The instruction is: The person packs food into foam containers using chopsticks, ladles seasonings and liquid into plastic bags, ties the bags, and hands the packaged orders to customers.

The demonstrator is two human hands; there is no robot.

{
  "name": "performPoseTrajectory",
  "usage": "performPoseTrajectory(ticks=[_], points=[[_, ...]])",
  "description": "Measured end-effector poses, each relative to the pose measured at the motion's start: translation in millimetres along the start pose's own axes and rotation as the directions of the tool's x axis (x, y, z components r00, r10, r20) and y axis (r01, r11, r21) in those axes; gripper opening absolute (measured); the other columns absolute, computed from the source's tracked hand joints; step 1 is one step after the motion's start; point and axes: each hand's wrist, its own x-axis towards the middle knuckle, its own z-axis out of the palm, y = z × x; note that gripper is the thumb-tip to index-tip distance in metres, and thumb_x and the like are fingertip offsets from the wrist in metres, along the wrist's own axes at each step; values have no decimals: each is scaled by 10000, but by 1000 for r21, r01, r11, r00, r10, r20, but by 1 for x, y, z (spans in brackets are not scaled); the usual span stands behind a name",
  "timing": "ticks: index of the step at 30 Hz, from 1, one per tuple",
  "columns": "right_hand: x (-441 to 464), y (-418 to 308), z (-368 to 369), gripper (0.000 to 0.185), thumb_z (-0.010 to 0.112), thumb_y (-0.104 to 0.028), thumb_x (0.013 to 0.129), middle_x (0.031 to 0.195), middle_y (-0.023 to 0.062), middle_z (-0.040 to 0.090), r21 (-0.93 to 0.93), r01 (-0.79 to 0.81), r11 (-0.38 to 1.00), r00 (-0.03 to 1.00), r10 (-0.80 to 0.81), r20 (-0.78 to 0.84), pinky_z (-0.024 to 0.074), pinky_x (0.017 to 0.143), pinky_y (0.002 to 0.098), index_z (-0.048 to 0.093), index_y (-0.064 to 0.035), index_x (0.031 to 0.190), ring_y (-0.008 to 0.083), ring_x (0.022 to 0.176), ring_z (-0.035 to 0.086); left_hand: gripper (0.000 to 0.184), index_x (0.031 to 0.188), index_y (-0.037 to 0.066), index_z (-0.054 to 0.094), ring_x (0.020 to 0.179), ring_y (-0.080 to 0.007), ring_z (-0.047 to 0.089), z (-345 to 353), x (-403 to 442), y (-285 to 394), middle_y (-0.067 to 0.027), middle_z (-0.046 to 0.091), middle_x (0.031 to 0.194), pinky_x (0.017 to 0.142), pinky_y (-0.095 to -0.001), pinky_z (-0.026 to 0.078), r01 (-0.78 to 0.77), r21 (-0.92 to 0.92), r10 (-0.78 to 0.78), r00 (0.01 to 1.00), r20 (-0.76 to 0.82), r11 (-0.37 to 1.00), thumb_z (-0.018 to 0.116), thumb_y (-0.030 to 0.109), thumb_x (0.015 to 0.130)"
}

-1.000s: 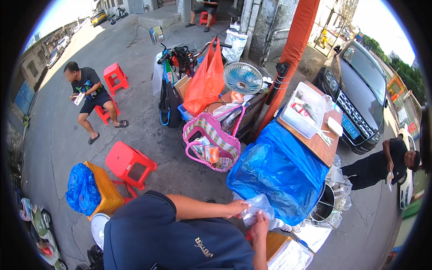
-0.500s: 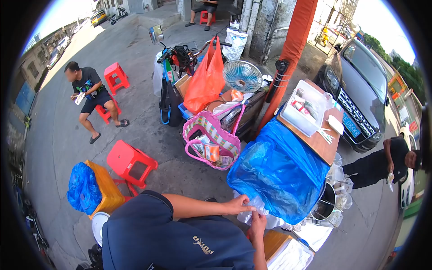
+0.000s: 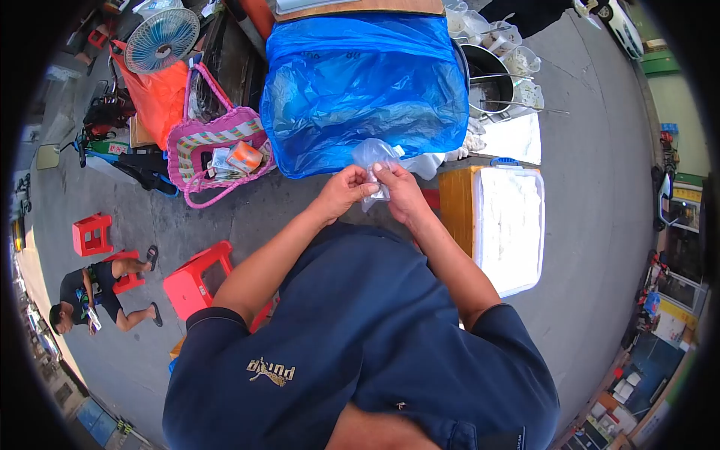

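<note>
Between my two hands is a small clear plastic bag (image 3: 373, 153), crumpled and partly see-through. My left hand (image 3: 343, 196) pinches its left side with thumb and fingers. On the other side, my right hand (image 3: 403, 193) grips it with the thumb on top. Whether the bag contains anything is not clear. Just beyond my hands lies a large blue plastic sheet or bag (image 3: 367, 82), its near edge close to the clear bag. More white plastic (image 3: 422, 164) shows behind my right hand.
A pink woven basket (image 3: 176, 171) stands to the left, with a fan (image 3: 161, 41) beyond it. To the right are a white-topped box (image 3: 510, 225) and a dark pot (image 3: 491, 75) with utensils. A red stool (image 3: 191, 289) is at left; a person (image 3: 94, 289) sits farther away.
My view has tilted down and turned, so my torso and both arms now show fully. Both hands still hold the clear bag, and more of it shows above my fingers.
</note>
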Motion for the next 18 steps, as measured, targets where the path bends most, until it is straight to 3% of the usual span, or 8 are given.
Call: performPoseTrajectory(ticks=[4,6,8,10,12,14,15,18], points=[[-9,1,-23,159,670,-200,973,962,17,677,0,12,1000,999,-12,-37,512,793,302,657,-64,1054,119,855,640,178,1031,90,603,880,-82,594,0,16,-13,9,635,960,794,-252,485,90,-84,-86,995,51,992,725,168,928],[-18,1,-33,132,674,-189,967,934,12,673,35,28,999,996,-26,-80,514,769,299,661,-72,1027,118,844,641,147,992,104,614,778,-64,564,7,18,-17,21,632,899,692,-235,453,92,-147,-87,995,43,985,717,191,933],[-25,3,-50,107,677,-179,961,906,7,670,68,49,996,991,-41,-124,516,744,296,664,-79,999,117,832,641,98,980,108,608,861,-118,626,16,19,-7,-12,659,939,781,-304,514,136,-215,-130,991,43,967,679,168,952],[-24,16,-92,71,691,-167,933,859,-6,675,-247,22,969,959,-91,-270,510,689,288,672,-99,945,112,786,639,50,981,99,608,988,-210,665,26,22,8,-71,689,1003,913,-423,533,139,-600,-149,988,33,788,631,141,969],[-27,30,-126,140,723,-195,891,802,23,680,-388,-1,922,936,-136,-326,513,670,316,667,-69,915,148,741,643,40,989,78,602,1073,-281,663,13,40,-5,-123,693,1077,998,-503,503,159,-665,-63,984,167,730,597,112,968],[-39,35,-149,276,780,-244,806,689,81,642,-893,-124,432,918,-291,-268,524,703,378,670,-8,897,259,719,665,60,995,58,592,1088,-286,652,13,58,-9,-139,673,1125,1005,-491,492,160,-776,-1,980,201,610,568,108,974],[-42,38,-161,418,797,-292,784,763,140,652,-840,-154,520,963,-113,-246,527,775,412,648,19,1020,335,786,670,70,1013,47,585,1017,-261,664,14,68,-16,-127,671,1074,963,-471,513,185,-741,10,968,251,645,571,99,968],[-73,25,-150,570,806,-295,776,975,177,659,-832,-71,551,953,-208,-219,517,862,418,590,14,1204,341,950,656,108,1068,51,578,909,-223,660,35,88,-24,-103,658,991,908,-429,530,144,-585,-14,975,221,798,576,104,973]])
